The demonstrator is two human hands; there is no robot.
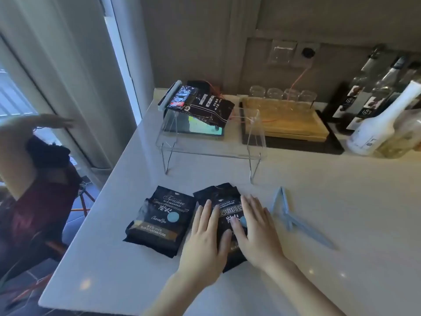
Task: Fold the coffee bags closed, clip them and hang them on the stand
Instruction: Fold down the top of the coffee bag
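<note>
Pale countertop (319, 213) against a grey wall (193, 30), bright window (13, 94) left

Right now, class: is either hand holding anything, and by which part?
Nothing is gripped. The left hand and right hand lie flat, fingers spread, pressing on the front of the right coffee bag on the table.

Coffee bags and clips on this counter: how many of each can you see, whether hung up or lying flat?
Coffee bags lying flat: 2, the left bag and the bag under both hands
Coffee bags on the stand: 2
Clips lying loose: 2
Clips on the stand: 1
Total: 7
</note>
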